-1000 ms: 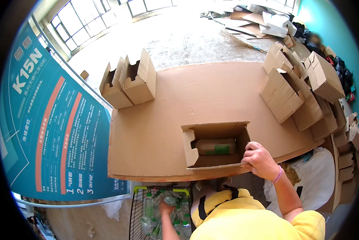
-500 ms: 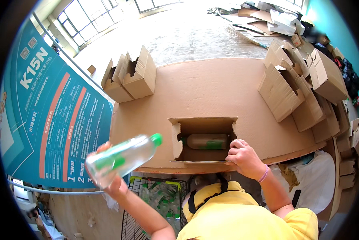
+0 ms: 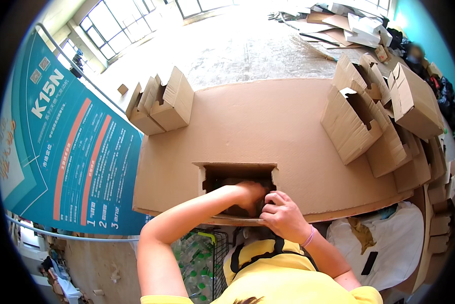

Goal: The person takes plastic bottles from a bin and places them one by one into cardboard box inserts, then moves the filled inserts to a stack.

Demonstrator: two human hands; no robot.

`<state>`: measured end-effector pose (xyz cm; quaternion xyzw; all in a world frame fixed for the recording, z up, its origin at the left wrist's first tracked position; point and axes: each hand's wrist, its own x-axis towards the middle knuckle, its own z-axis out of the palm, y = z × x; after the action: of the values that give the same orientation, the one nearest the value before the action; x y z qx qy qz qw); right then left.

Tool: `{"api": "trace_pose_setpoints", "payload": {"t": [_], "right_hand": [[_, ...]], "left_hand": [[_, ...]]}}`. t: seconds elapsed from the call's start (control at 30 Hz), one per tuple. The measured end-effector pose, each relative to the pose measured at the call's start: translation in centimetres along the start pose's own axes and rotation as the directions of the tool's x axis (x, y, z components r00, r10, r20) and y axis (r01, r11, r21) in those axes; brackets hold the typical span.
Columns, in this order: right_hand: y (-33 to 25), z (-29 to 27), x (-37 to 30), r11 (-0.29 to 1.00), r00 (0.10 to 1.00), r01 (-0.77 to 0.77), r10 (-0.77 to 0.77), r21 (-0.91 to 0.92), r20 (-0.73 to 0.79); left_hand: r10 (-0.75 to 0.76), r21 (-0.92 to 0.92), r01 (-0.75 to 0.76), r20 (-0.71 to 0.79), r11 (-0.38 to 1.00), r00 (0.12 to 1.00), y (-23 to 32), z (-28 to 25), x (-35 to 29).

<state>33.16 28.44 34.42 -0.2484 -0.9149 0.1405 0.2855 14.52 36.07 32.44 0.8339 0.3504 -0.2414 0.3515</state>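
An open cardboard box stands at the near edge of the brown cardboard-topped table. My left hand reaches down inside it, fingers pointing into the dark interior, where most of them are hidden. Any bottle beneath that hand cannot be made out clearly. At the box's near right corner, my right hand is closed on the cardboard edge, fingers bent over it. Below the table edge, a black wire basket holds several clear plastic bottles with green caps.
Several open boxes cluster on the table's right side, and more boxes stand at the far left. A teal printed banner rises along the left. White cloth lies below the table's right edge; flattened cardboard is heaped behind.
My left hand, which held a clear green-capped bottle left of the box, has moved right and down into the box. The bottle is now out of sight. My right hand remains at the box corner.
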Motion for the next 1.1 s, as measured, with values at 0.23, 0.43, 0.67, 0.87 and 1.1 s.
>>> {"api": "trace_pose_setpoints", "payload": {"t": [0.23, 0.43, 0.67, 0.87, 1.1], "right_hand": [[0.9, -0.3, -0.1, 0.999, 1.0, 0.004, -0.005, 0.038, 0.023], [0.9, -0.6, 0.1, 0.994, 0.995, 0.042, -0.051, 0.101, 0.088], [0.5, -0.6, 0.3, 0.992, 0.998, 0.038, -0.045, 0.119, 0.052], [0.1, -0.9, 0.4, 0.996, 0.998, 0.008, -0.013, 0.094, 0.055], [-1.2, 0.4, -0.8, 0.989, 0.95, -0.143, 0.145, 0.026, -0.276]], "left_hand": [[-0.057, -0.093, 0.049, -0.085, 0.994, 0.995, -1.5, 3.6, 5.4], [-0.044, -0.219, -0.041, -0.37, 0.975, 0.928, -5.3, 13.4, 12.5], [0.024, -0.092, -0.057, -0.329, 0.994, 0.944, -3.0, 10.6, 10.9], [0.109, -0.049, -0.129, -0.289, 0.99, 0.951, 0.2, 4.7, 4.1], [0.003, -0.15, -0.145, -0.685, 0.978, 0.728, 1.7, -0.2, -9.4]]}}
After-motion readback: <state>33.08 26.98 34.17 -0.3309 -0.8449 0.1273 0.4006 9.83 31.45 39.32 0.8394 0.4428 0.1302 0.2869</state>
